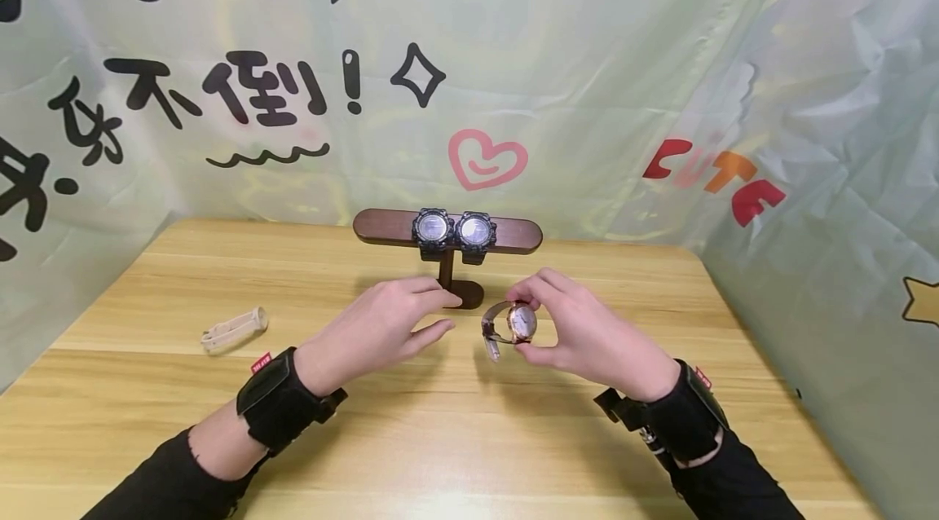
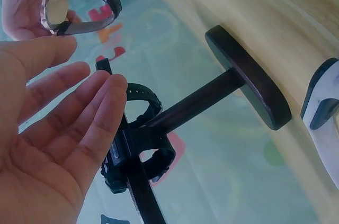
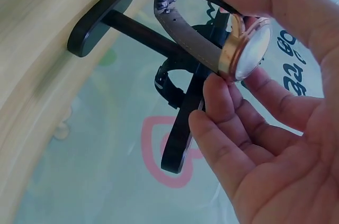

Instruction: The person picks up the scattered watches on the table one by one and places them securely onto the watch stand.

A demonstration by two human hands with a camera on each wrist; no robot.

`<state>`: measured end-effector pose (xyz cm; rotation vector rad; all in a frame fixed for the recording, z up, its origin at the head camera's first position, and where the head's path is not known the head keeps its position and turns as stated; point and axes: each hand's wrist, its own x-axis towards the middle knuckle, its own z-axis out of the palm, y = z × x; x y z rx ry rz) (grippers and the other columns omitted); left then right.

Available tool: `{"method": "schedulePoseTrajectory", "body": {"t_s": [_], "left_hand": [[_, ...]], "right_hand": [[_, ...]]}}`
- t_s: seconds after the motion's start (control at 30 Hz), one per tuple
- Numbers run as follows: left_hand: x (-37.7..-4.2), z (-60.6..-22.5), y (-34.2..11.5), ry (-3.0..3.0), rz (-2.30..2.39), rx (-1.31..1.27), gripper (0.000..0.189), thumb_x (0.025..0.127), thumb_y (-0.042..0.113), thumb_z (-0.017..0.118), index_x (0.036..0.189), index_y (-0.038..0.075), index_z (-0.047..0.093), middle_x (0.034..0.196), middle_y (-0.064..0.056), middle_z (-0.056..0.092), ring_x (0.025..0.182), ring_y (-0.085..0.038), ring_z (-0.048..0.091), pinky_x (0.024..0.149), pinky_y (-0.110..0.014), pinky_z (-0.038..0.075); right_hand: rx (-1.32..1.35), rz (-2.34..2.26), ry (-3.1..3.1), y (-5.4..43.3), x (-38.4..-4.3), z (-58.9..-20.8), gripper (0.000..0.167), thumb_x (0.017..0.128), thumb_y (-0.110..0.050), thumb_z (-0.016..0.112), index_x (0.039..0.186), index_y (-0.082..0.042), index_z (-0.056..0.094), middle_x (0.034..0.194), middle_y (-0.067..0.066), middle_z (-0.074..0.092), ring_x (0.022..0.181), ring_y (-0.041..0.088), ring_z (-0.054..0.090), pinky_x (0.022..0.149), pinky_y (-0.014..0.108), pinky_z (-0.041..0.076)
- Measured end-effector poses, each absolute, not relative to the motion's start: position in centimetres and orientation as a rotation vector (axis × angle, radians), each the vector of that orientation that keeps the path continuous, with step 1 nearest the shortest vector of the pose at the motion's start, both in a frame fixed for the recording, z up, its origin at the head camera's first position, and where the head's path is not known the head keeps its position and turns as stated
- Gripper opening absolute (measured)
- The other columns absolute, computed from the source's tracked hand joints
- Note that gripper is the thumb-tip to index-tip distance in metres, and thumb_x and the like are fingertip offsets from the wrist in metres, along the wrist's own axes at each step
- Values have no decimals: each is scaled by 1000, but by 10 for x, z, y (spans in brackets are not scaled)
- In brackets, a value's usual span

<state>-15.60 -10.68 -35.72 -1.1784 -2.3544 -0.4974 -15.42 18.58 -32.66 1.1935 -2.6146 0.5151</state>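
Right hand [image 1: 587, 332] pinching a gold-rimmed watch [image 1: 522, 322] between thumb and fingers, near a dark stand [image 1: 521, 235] carrying two black watches [image 1: 476, 231], left hand [image 1: 377, 324] hovering nearby, thumb standing apart from loose fingers

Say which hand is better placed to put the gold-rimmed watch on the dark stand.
The right hand, most likely: it pinches the gold-rimmed watch near the dark stand, whose right end is bare. The left hand holds nothing.
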Motion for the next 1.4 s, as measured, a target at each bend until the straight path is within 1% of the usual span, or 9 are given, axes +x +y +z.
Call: {"method": "schedulePoseTrajectory", "body": {"t_s": [0.27, 0.37, 0.5, 0.63, 0.73, 0.87, 1.03, 1.23, 1.4], "left_hand": [[-156, -356, -106, -2377, -589, -1193, 23, 99, 23, 79, 119, 10, 79, 110, -2, 79, 93, -12, 77, 83, -26, 65], [-156, -356, -106, -2375, -653, -1209, 24, 100, 23, 78, 120, 11, 79, 111, -2, 80, 93, -12, 76, 81, -23, 64], [-156, -356, -104, -2340, -730, -1229, 31, 98, 23, 81, 125, 9, 77, 116, -4, 80, 90, -11, 75, 79, -19, 63], [-156, -356, -102, -2317, -783, -1234, 45, 94, 25, 85, 133, 6, 72, 124, -8, 78, 102, -15, 77, 90, -25, 65], [-155, -357, -100, -2328, -819, -1219, 55, 91, 27, 88, 137, 6, 69, 126, -10, 77, 112, -19, 76, 97, -28, 64], [-153, -358, -98, -2351, -889, -1204, 61, 88, 27, 91, 139, 5, 67, 129, -10, 76, 116, -21, 75, 97, -28, 64], [-151, -358, -96, -2365, -947, -1187, 62, 87, 28, 92, 139, 4, 68, 129, -11, 76, 115, -21, 75, 95, -28, 65], [-150, -359, -94, -2381, -938, -1167, 62, 87, 30, 92, 139, 5, 68, 125, -9, 76, 109, -19, 75, 94, -28, 65], [-150, -359, -94, -2371, -952, -1177, 62, 87, 26, 93, 139, 4, 67, 125, -12, 76, 108, -19, 76, 94, -27, 65]], "right_hand": [[1195, 534, -2598, 182, -152, -326, 49, 82, -15, 92, 125, -7, 70, 111, 0, 65, 98, 10, 67, 86, 30, 65], [1189, 544, -2589, 181, -152, -325, 51, 82, -16, 92, 127, -7, 71, 112, 0, 66, 98, 10, 68, 85, 29, 64], [1183, 541, -2565, 180, -151, -325, 54, 82, -19, 92, 131, -7, 73, 114, 1, 67, 98, 10, 67, 83, 29, 64], [1187, 533, -2532, 178, -150, -325, 57, 82, -21, 93, 133, -6, 74, 115, 3, 68, 98, 12, 68, 82, 28, 64], [1201, 537, -2504, 176, -149, -325, 58, 81, -22, 94, 133, -5, 74, 116, 4, 70, 98, 12, 70, 82, 29, 65], [1221, 559, -2468, 174, -148, -326, 59, 81, -20, 95, 133, -4, 74, 117, 4, 71, 98, 13, 70, 81, 29, 65], [1242, 599, -2408, 171, -148, -328, 61, 78, -20, 97, 132, -4, 72, 116, 3, 71, 98, 12, 70, 82, 29, 65], [1282, 680, -2344, 168, -149, -329, 54, 78, -16, 98, 122, -8, 66, 113, 0, 72, 98, 11, 68, 85, 28, 64], [1288, 694, -2309, 166, -149, -331, 52, 77, -17, 99, 116, -8, 65, 108, 0, 72, 97, 12, 69, 85, 29, 64]]}}
